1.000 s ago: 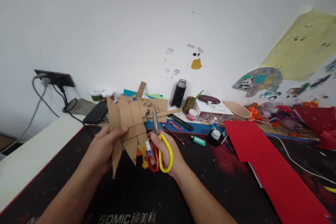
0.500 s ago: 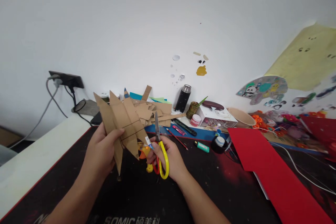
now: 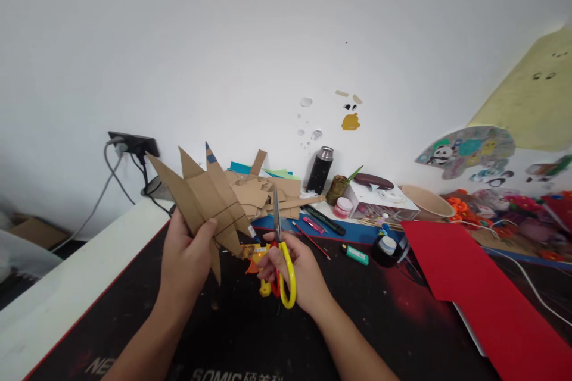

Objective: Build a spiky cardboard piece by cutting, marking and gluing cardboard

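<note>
My left hand [image 3: 187, 256] is closed on a brown cardboard cutout [image 3: 203, 193] with several pointed strips, its thumb pressed on the front. Dark lines cross the cutout, and some of its tips carry blue or white marks. In my right hand [image 3: 308, 277] is a pair of scissors [image 3: 287, 277] with yellow and red handles. The blades point up, look closed together, and are apart from the cardboard. Between the hands, on the black mat, lies a yellow and orange tool [image 3: 264, 289], partly hidden by the right fingers.
Cardboard scraps [image 3: 252, 193] are heaped at the back by the wall. A black thermos [image 3: 319, 171], a pink-lidded jar [image 3: 343, 207], a cutter knife [image 3: 324, 219], a red pencil [image 3: 313, 240] and a green box [image 3: 356, 254] sit nearby. Red card [image 3: 473, 286] covers the right side.
The view has swung slightly left. The cardboard and the right hand have moved farther apart, leaving a gap between the cutout's right tip and my fingers. Both hands keep their hold.
</note>
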